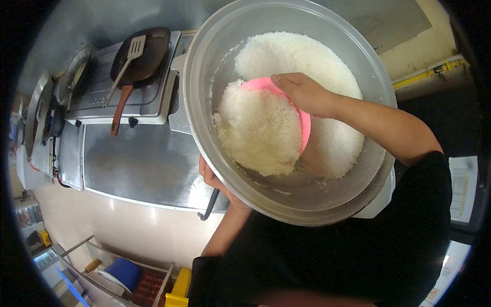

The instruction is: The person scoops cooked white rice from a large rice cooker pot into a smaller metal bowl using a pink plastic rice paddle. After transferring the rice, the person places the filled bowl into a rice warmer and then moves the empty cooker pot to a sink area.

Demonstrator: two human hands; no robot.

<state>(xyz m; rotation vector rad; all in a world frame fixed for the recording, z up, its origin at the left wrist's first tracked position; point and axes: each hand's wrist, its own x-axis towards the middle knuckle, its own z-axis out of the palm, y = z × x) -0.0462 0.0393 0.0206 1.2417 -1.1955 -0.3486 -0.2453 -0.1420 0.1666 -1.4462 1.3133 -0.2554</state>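
Note:
A big grey metal pot [204,48], tilted toward me, holds a mass of white rice [286,51]. Inside it, my right hand [307,94] grips the edge of a pink bowl [307,128], thumb on the rim. White rice heaps over the bowl's mouth and hides most of its inside. Below the pot's left side, my left hand [212,179] is closed against the outer wall, its fingers partly hidden behind the pot.
A gas stove [94,100] stands on the steel counter [138,163] at the left, bearing a dark square pan [153,48] with a slotted turner [135,47] across it. A blue container [123,273] sits on a low rack, beside something yellow [179,289].

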